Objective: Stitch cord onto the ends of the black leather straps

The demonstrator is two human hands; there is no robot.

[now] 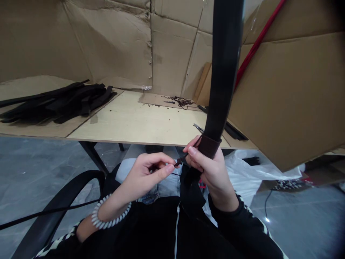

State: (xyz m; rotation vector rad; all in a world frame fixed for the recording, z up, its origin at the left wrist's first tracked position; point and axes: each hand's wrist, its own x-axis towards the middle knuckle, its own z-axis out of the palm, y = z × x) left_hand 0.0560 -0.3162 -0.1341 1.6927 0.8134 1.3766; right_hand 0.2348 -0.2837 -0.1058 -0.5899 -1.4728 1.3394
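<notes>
A wide black strap (223,64), like a belt, rises from my right hand (212,167) past the top of the view. My right hand is closed around its lower end, where a dark brown leather band (208,145) wraps it. Between the thumb and index finger of my left hand (149,174) is a thin dark brown cord (178,163), with a small knot or tab at the fingertips. The cord runs toward my right fingers and the band; how it is fixed there is hidden.
Black strips (61,102) are piled at the table's left. Farther back lie tangled brown cord (183,102) and a small dark tool (169,102). Metal tweezers or scissors (198,127) rest near the front edge. Cardboard (291,97) stands at right, above a white plastic bag (242,165).
</notes>
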